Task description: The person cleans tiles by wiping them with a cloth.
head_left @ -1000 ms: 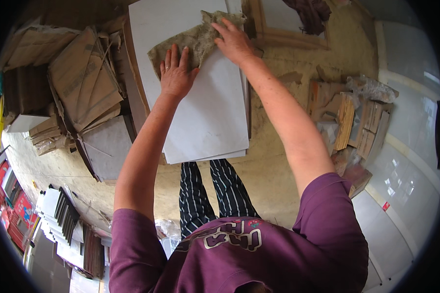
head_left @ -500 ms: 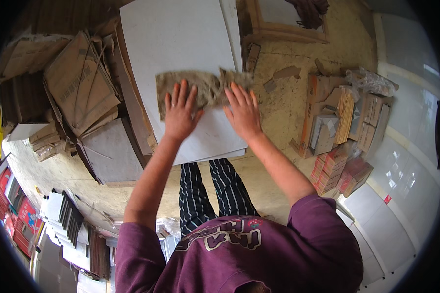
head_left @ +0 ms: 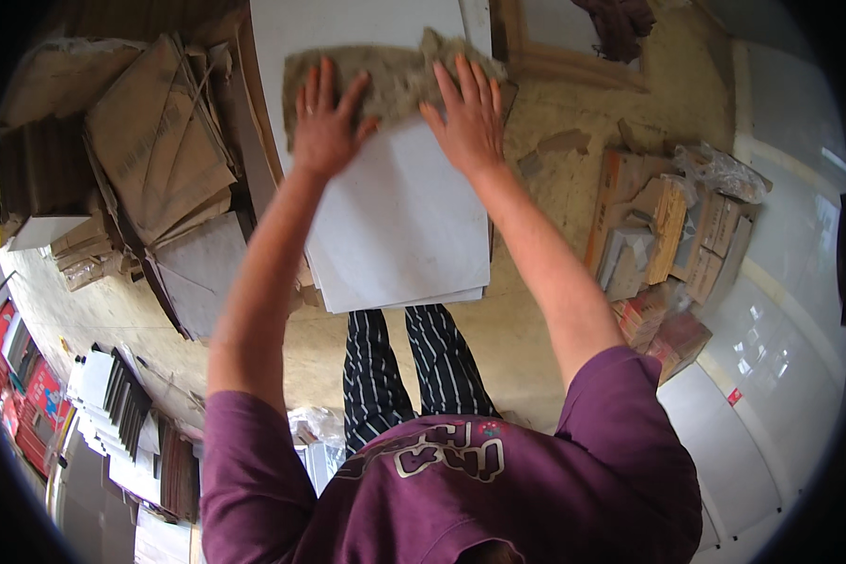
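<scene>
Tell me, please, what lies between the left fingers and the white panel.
The brown cloth lies there: the head view shows the left fingers on top of it and the white panel beneath it.

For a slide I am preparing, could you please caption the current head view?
Both hands spread on a brown cloth atop a white board, with cardboard to the left.

The floor [head_left: 543, 105] to the right of the fingers [head_left: 326, 86] is yellowish. Farther right of them stands a pale wall [head_left: 791, 122], glossy, with small white reflections of light. Boxes [head_left: 708, 256] are between fingers and wall; to the fingers' left is worn cardboard [head_left: 155, 132].
</scene>
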Motion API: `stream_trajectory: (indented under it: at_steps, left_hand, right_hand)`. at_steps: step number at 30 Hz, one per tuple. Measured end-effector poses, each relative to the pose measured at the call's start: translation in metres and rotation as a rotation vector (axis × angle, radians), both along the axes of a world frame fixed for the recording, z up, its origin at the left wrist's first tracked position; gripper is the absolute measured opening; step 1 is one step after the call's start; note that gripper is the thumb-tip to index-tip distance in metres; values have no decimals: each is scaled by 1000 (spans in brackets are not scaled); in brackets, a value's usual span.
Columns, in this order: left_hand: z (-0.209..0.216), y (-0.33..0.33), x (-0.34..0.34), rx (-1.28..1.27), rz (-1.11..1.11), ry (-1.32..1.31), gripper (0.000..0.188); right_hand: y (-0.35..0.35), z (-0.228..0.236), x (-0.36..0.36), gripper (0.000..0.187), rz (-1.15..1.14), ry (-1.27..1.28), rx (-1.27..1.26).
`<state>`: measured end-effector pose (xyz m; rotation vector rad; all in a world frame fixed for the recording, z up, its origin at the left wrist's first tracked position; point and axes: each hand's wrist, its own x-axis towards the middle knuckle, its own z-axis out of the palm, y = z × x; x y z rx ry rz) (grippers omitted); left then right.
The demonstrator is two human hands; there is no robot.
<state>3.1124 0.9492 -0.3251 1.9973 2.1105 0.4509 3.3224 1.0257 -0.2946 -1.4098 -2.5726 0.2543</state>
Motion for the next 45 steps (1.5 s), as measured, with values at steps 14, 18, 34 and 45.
stream_trajectory:
  at_steps: [14, 18, 34, 45]
  left_hand:
    - [10, -66, -10, -69, -30, 10, 70]
    - [24, -140, 21, -166, 14, -57, 76]
    - [28, -226, 63, -240, 98, -119, 72]
    - [12, -170, 110, -141, 108, -76, 75]
  right_hand:
    - [-49, -3, -2, 57, 114, 23, -129]
    - [-114, 12, 20, 59, 134, 26, -239]
    - [-158, -2, 48, 57, 290, -74, -239]
    - [-143, -6, 79, 52, 81, 72, -104]
